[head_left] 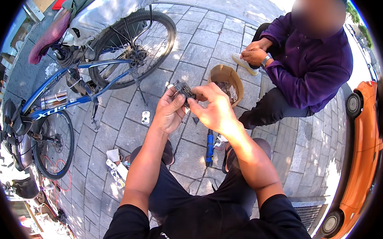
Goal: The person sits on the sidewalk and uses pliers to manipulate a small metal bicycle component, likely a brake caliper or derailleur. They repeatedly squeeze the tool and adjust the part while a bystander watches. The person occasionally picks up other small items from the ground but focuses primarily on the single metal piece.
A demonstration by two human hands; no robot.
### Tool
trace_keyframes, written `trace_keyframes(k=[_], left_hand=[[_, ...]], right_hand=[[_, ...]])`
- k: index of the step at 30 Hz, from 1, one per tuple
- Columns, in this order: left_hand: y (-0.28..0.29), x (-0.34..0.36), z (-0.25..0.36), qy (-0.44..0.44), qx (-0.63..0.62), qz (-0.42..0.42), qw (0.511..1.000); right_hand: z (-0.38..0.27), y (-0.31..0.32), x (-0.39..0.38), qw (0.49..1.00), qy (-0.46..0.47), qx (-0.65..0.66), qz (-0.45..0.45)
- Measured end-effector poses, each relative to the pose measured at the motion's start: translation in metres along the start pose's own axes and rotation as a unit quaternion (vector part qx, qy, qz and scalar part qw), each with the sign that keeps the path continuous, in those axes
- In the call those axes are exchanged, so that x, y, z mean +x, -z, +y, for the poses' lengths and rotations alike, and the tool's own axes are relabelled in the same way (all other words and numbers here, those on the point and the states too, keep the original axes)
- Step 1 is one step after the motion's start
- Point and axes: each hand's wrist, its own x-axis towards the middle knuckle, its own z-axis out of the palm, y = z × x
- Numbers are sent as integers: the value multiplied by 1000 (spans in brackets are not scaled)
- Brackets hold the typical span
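Single view: head-worn fisheye, looking steeply down over the wearer's lap; forearms enter from lower edge; left hand point(169, 114) and right hand point(212, 108) sit close below the lens, near frame centre; paving stones point(197, 52) fill the ground beyond the hands; straight lines curve toward the dark circular rim.
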Motion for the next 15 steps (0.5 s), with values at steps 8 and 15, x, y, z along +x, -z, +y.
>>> trace_keyframes(k=[8,15], left_hand=[[-6,0,3,10,-16,2,1000],[-6,-1,3,1,-12,5,1000]], right_hand=[[3,-1,-2,999,-44,9,-2],[4,-1,-2,997,-68,19,-13]])
